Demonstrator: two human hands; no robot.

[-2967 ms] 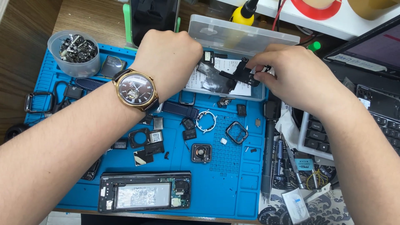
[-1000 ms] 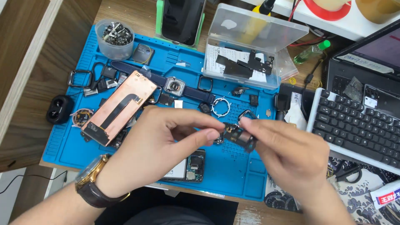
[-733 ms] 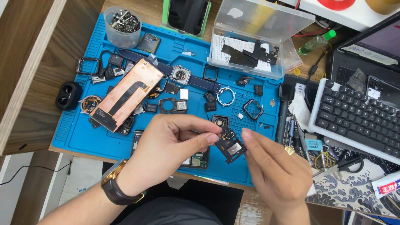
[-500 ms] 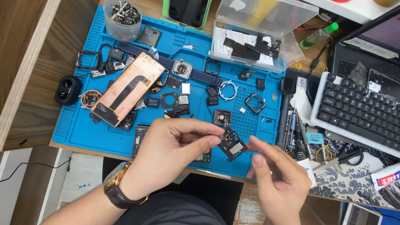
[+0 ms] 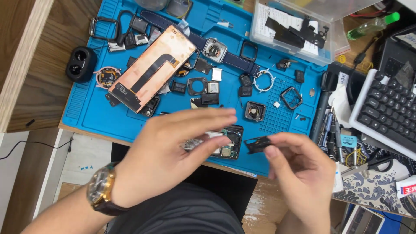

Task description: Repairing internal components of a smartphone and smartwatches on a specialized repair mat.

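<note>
My right hand (image 5: 299, 173) pinches a small black part (image 5: 257, 144) between thumb and fingertips, just over the near edge of the blue work mat (image 5: 99, 112). My left hand (image 5: 173, 151), blurred and with a wristwatch (image 5: 102, 195) on its wrist, has its fingers spread beside that part and holds nothing; it hovers over an opened phone body (image 5: 225, 143) lying on the mat. The two hands are apart by a small gap.
On the mat lie a copper-backed phone panel (image 5: 151, 69), a watch on a dark blue strap (image 5: 214, 50), several watch cases and small parts. A clear plastic box (image 5: 303, 30) stands at the back, a keyboard (image 5: 390, 112) and tools (image 5: 333, 125) at the right, a black earbud case (image 5: 80, 64) at the left.
The hands came down from the plastic box to the near edge of the mat. My left hand has let go of the black part and spread; the right hand alone holds it now.
</note>
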